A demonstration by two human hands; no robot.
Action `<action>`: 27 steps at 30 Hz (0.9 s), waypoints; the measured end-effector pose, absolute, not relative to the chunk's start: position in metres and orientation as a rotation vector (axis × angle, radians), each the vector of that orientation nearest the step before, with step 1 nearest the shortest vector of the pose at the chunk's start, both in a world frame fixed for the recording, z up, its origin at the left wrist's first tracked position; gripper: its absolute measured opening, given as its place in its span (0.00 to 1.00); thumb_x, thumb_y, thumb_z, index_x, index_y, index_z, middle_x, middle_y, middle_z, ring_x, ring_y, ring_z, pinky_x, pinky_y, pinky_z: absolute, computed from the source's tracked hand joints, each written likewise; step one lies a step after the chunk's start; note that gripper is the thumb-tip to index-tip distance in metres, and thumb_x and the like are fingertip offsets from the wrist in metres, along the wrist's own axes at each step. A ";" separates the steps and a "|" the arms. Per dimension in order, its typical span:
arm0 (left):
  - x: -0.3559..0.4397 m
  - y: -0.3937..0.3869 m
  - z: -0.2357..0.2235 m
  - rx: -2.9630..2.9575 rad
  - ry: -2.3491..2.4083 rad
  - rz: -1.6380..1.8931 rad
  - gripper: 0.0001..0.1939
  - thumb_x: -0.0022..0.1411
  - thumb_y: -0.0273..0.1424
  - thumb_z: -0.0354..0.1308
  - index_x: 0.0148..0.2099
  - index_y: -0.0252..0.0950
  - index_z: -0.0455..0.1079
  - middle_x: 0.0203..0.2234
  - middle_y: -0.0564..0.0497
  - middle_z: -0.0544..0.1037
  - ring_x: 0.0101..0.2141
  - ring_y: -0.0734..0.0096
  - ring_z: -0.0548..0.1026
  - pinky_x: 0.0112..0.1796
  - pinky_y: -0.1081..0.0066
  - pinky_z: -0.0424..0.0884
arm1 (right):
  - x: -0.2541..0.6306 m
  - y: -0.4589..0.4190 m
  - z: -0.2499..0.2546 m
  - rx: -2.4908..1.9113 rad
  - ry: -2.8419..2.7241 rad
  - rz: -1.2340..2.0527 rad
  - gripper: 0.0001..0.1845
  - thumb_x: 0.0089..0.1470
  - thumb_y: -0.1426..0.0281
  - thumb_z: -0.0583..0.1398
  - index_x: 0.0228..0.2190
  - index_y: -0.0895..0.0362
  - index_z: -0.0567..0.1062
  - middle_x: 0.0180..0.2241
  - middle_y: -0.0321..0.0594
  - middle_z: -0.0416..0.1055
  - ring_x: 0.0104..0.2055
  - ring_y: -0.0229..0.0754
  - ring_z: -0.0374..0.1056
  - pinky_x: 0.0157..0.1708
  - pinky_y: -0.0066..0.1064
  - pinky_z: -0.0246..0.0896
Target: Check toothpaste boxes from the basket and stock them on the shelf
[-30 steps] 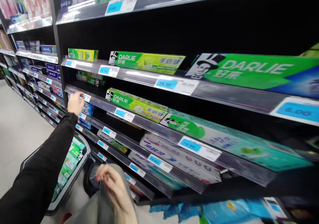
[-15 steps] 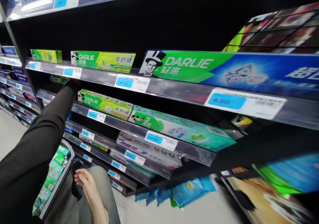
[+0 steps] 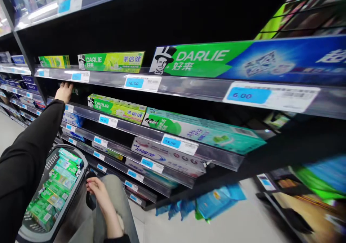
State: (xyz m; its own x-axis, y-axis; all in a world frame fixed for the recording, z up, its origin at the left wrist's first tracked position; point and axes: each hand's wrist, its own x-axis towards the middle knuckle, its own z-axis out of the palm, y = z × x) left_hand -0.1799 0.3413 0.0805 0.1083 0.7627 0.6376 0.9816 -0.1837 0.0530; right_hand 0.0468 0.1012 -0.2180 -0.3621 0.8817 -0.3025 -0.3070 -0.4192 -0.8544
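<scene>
My left hand (image 3: 65,92) is reaching into the shelf at the far left, fingers bent over a dark green toothpaste box (image 3: 76,91). Most of that box is hidden behind the hand and in shadow. By my bent knee, my right hand (image 3: 97,189) is closed with the fingertips together. A black item (image 3: 90,198), of a kind I cannot make out, lies right against those fingers. To the right of the left hand, a yellow-green DARLIE box (image 3: 116,107) and a teal DARLIE box (image 3: 200,131) lie end to end on the same shelf.
A grey basket (image 3: 85,160) with several green toothpaste boxes stands on the floor at lower left. Shelf edges with price tags (image 3: 143,83) run across the view. A large DARLIE box (image 3: 205,61) lies above. Blue packets (image 3: 213,201) hang at lower right.
My left hand, hidden deep in the shelf before, now shows at its front, on the green box. The view has shifted, bringing more of the basket in. My right hand keeps its closed pose.
</scene>
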 end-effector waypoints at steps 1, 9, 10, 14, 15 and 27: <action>-0.185 0.332 0.079 -1.988 -1.717 -0.767 0.20 0.56 0.17 0.56 0.52 0.20 0.67 0.56 0.28 0.67 0.59 0.40 0.62 0.56 0.47 0.61 | 0.046 0.101 -0.218 -1.013 -0.932 1.870 0.22 0.34 0.55 0.70 0.28 0.57 0.77 0.25 0.38 0.74 0.27 0.39 0.68 0.30 0.29 0.56; -0.192 0.199 0.052 -1.761 -1.577 -1.203 0.13 0.58 0.26 0.59 0.46 0.35 0.67 0.57 0.38 0.70 0.58 0.58 0.68 0.58 0.58 0.65 | 0.040 0.098 -0.209 -1.039 -1.039 1.790 0.21 0.31 0.55 0.71 0.23 0.57 0.75 0.18 0.32 0.67 0.24 0.39 0.65 0.29 0.31 0.56; -0.188 0.174 0.043 -1.732 -1.525 -1.288 0.12 0.58 0.27 0.60 0.46 0.35 0.67 0.57 0.39 0.71 0.57 0.59 0.70 0.57 0.58 0.66 | 0.040 0.098 -0.206 -1.029 -1.046 1.788 0.22 0.30 0.54 0.71 0.23 0.56 0.75 0.18 0.32 0.67 0.23 0.38 0.64 0.29 0.31 0.56; -0.154 0.076 -0.002 -1.449 -1.530 -1.601 0.17 0.52 0.29 0.66 0.44 0.38 0.67 0.53 0.40 0.74 0.53 0.52 0.74 0.50 0.54 0.73 | 0.043 0.093 -0.179 -0.938 -1.052 1.795 0.26 0.32 0.50 0.71 0.27 0.57 0.76 0.25 0.37 0.73 0.24 0.38 0.66 0.28 0.31 0.58; -0.143 0.055 -0.013 -1.395 -1.495 -1.674 0.18 0.50 0.29 0.68 0.43 0.38 0.66 0.52 0.41 0.74 0.52 0.51 0.74 0.49 0.53 0.74 | 0.043 0.089 -0.168 -0.901 -1.047 1.795 0.27 0.33 0.48 0.70 0.29 0.57 0.76 0.28 0.39 0.74 0.26 0.38 0.67 0.29 0.31 0.60; -0.048 -0.062 -0.060 -2.113 -1.246 -2.073 0.34 0.47 0.27 0.71 0.56 0.47 0.66 0.48 0.45 0.76 0.54 0.50 0.72 0.57 0.45 0.65 | 0.073 0.012 -0.038 -0.601 -0.728 1.671 0.23 0.40 0.56 0.70 0.36 0.54 0.73 0.32 0.36 0.76 0.36 0.44 0.74 0.40 0.35 0.71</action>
